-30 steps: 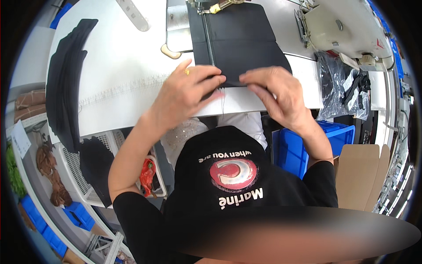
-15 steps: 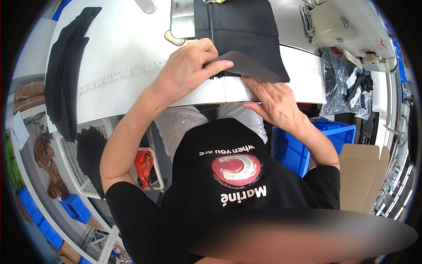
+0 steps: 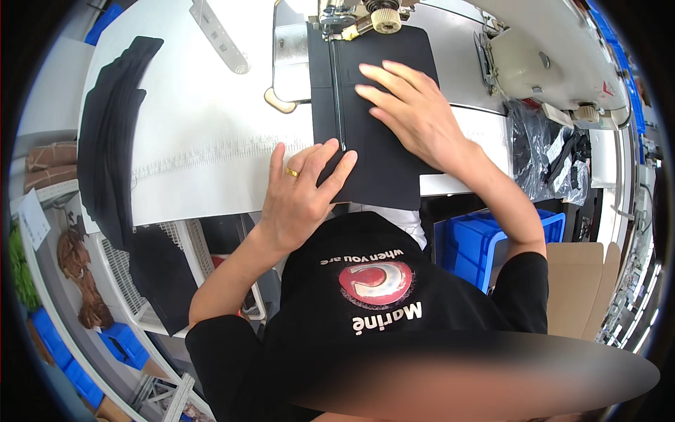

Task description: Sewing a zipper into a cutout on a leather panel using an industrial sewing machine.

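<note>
Fabric panel (image 3: 380, 119), black, is lying flat on the surface (image 3: 211, 133), long axis running away from the body toward the sewing machine head (image 3: 365, 17). Right hand (image 3: 415, 112) is pressing it open-palmed, further out; left hand (image 3: 302, 193) is pinning its near-left edge, fingers extended.

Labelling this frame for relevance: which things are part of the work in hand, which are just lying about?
In use:
left hand
right hand
black fabric panel, flat under both hands
sewing machine

Lying about:
stack of black pieces
blue crate
cardboard box
clear plastic bag
</note>
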